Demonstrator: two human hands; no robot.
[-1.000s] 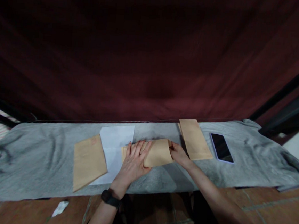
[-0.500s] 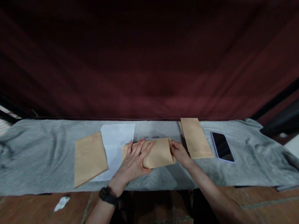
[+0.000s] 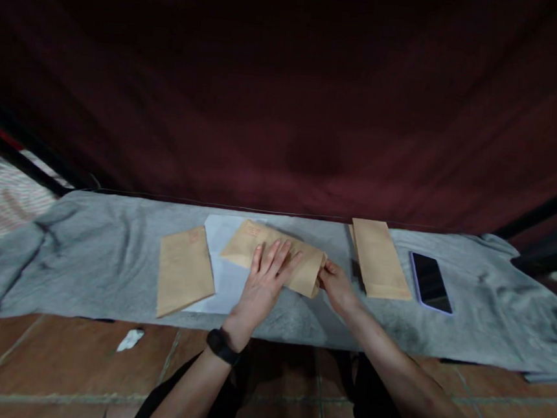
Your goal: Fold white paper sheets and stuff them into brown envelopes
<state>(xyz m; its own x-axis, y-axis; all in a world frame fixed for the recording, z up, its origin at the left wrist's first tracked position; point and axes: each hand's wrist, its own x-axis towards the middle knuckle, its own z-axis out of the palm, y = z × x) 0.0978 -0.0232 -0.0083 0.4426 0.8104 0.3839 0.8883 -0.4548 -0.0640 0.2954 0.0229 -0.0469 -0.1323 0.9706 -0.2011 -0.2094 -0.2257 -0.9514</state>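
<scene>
A brown paper envelope [image 3: 241, 243] with red print at its far left corner lies aslant between my hands on the grey cloth. My left hand [image 3: 267, 279], a black band on its wrist, rests on the envelope's top with fingers spread. At the envelope's right end, where the mouth gapes a little, my right hand [image 3: 333, 282] is closed at the edge with its fingertips partly inside. Whether those fingertips hold anything besides the envelope is hidden. The envelope's left part overlaps a white sheet of paper [image 3: 225, 289].
Another brown envelope [image 3: 185, 272] lies at left, partly over the white sheet. To the right are a stack of brown envelopes [image 3: 378, 263] and a phone [image 3: 431, 282]. Grey cloth [image 3: 108, 259] covers the long surface before a dark red curtain [image 3: 285, 138]. A white scrap [image 3: 130, 340] lies on the tiled floor.
The envelope between my hands has turned, its left end swinging away from me and showing the red print. Its mouth looks narrower. My view has shifted slightly.
</scene>
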